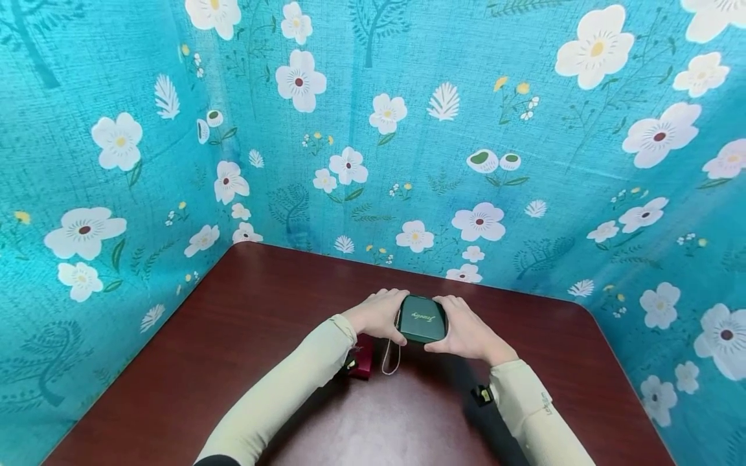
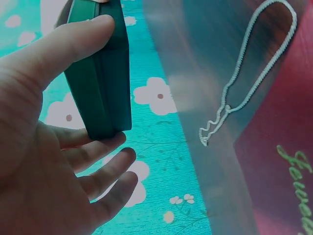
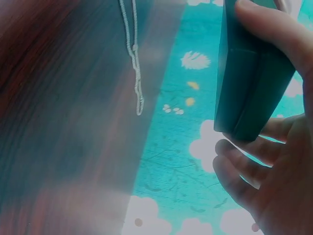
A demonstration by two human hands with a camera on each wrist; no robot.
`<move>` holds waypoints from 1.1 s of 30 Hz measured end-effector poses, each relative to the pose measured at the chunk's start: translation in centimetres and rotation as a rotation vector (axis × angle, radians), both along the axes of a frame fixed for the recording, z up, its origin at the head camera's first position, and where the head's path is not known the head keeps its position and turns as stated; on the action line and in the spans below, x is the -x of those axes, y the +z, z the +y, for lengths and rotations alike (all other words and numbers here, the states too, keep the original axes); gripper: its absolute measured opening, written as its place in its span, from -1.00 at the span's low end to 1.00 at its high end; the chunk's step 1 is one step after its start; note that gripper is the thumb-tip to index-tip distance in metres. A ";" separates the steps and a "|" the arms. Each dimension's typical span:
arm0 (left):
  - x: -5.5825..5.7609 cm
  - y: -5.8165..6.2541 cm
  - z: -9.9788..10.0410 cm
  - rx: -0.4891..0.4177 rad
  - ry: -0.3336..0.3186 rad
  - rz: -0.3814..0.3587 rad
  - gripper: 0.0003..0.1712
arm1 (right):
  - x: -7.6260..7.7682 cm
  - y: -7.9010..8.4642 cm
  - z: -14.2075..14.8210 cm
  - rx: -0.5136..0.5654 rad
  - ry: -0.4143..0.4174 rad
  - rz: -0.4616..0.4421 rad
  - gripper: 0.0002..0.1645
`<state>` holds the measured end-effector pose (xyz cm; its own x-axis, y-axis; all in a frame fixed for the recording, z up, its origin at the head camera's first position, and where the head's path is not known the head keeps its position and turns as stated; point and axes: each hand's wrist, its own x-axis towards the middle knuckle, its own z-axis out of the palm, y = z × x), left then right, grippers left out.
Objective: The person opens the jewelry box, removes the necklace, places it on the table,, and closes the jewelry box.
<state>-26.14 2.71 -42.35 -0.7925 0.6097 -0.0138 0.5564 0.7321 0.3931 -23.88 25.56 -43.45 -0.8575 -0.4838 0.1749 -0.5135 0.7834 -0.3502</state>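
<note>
A small dark green jewelry box with gold lettering on its lid is held up between both hands. My left hand grips its left side, thumb on the near face and fingers behind and under it. On the opposite side my right hand holds it the same way, with its thumb on the near face. The box looks closed in both wrist views. Below it on the tabletop lies a pale, rope-like chain in a loop, touched by neither hand.
A red box with gold script sits near my left wrist, partly covered by that forearm. The dark reddish wooden table meets blue flowered cloth at its back and sides.
</note>
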 end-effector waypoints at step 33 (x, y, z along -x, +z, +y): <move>-5.3 -1.9 -4.2 -0.377 0.024 -0.179 0.20 | -4.2 1.1 -1.7 -0.002 0.052 0.070 0.25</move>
